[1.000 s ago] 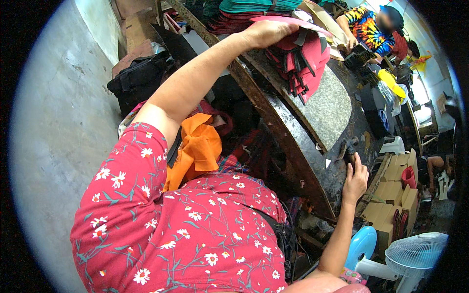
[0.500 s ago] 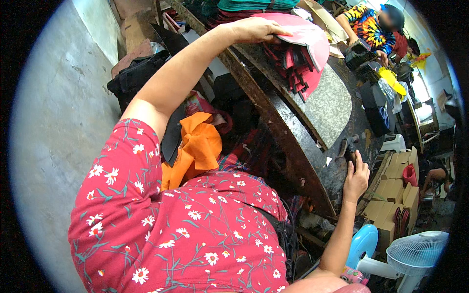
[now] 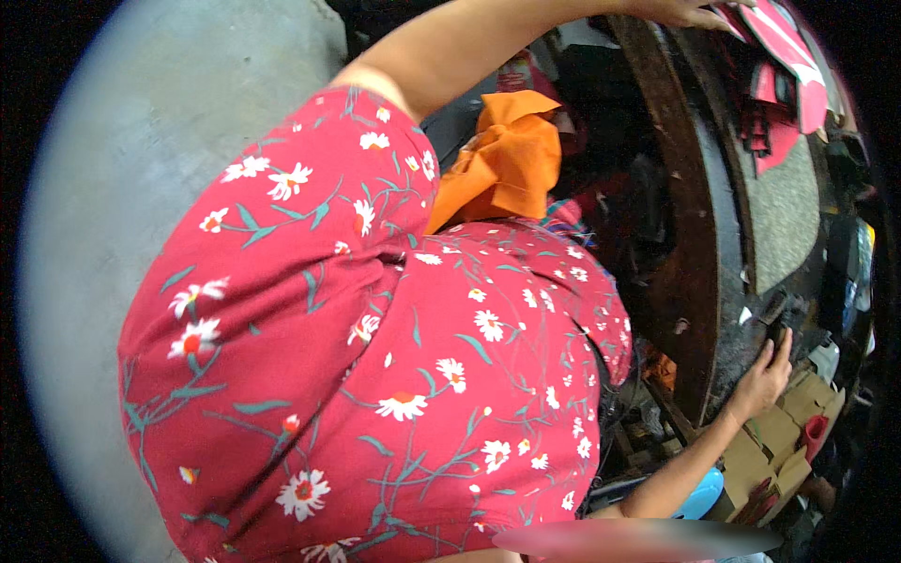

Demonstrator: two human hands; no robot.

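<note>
At the upper right edge my left hand [image 3: 690, 11] grips the side of a stack of pink cut pieces [image 3: 788, 61], its fingers partly cut off by the frame. Dark-edged pink and red pieces hang below the top one. The stack lies on a grey speckled board [image 3: 788, 220] on the dark worktable [image 3: 727, 352]. Lower down, my right hand [image 3: 762, 380] has its fingers closed around a small dark tool [image 3: 775, 311] on the tabletop; its exact kind is unclear. Beside the tool lies a small white scrap [image 3: 745, 315].
The table's worn brown edge [image 3: 690, 281] runs between my body and the board. An orange cloth [image 3: 511, 155] hangs by my left side. Open cardboard boxes [image 3: 765, 441] and a blue round fan part [image 3: 702, 495] stand at the lower right. A grey wall [image 3: 169, 141] fills the left.
The view has swung left, so the table and both hands sit farther right in it. My left hand stays at the pink stack and my right hand at the dark tool.
</note>
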